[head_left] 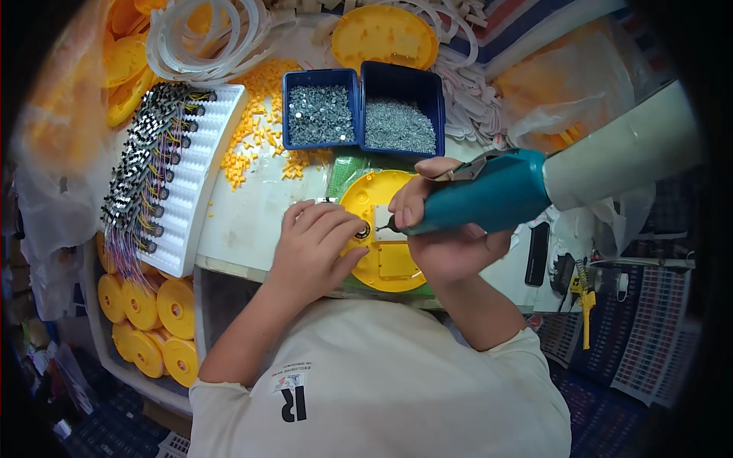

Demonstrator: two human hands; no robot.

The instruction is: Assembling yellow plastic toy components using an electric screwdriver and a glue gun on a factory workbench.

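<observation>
By the worktop's (248, 225) near edge lay the disc (373, 256), between both hands. Right hand (452, 256) gripped the driver (485, 191), bit (385, 227) over disc; left hand (317, 240) overlapped disc's left rim, hold not discernible.

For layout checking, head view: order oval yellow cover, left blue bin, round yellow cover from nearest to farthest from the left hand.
1. Round yellow cover: right of left hand
2. Left blue bin: beyond the hand
3. Oval yellow cover: far back, centre

Tabletop (240, 229) brightly lit — edges bow, corners are black, lower sides dim.
</observation>
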